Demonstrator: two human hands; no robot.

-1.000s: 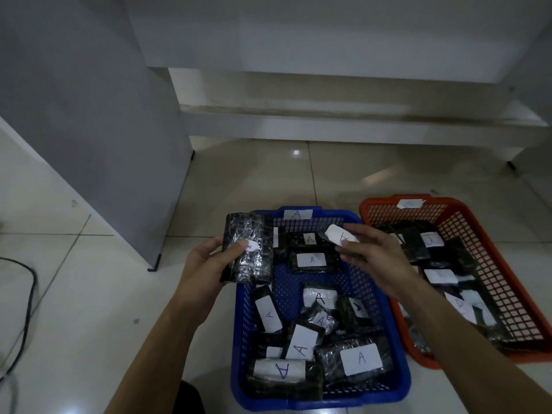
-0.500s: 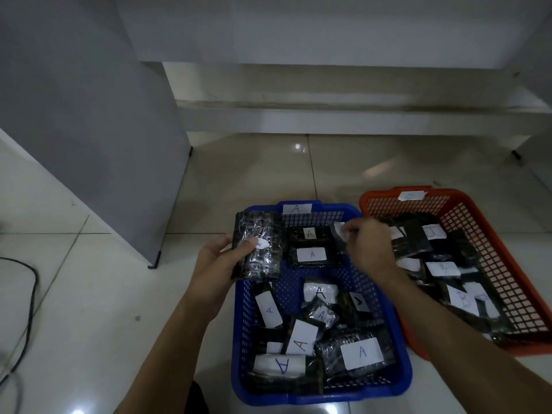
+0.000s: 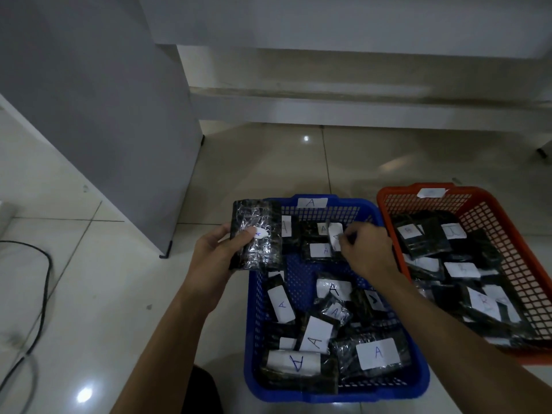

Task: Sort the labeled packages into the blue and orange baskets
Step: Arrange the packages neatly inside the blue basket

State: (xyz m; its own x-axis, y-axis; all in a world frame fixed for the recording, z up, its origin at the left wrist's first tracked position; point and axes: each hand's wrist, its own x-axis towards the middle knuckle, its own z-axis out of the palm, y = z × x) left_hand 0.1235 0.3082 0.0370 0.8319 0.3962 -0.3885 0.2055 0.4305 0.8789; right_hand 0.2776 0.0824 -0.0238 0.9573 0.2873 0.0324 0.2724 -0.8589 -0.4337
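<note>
While my left hand [image 3: 213,258] grips a black plastic-wrapped package [image 3: 257,234] over the left rim of the blue plastic mesh basket [image 3: 301,270], thumb beside its small white label [image 3: 260,233], my right hand [image 3: 367,249] pinches a white paper label [image 3: 335,234] above that basket's A-marked packages, orange mesh basket [image 3: 513,264] alongside.

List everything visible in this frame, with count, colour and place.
Blue plastic mesh basket: one, on the floor, centre, tagged A.
Orange plastic mesh basket: one, right of the blue one; tag unreadable.
Black plastic-wrapped packages with white labels: many, uncounted, filling both baskets; blue basket's read A.
Held black wrapped package: one, above the blue basket's left corner.
White paper label: one, over the blue basket's far end.
Black cable: one, floor, far left.
Grey panel: one, upper left.
Left hand: grips the held package.
Right hand: pinches the label.
</note>
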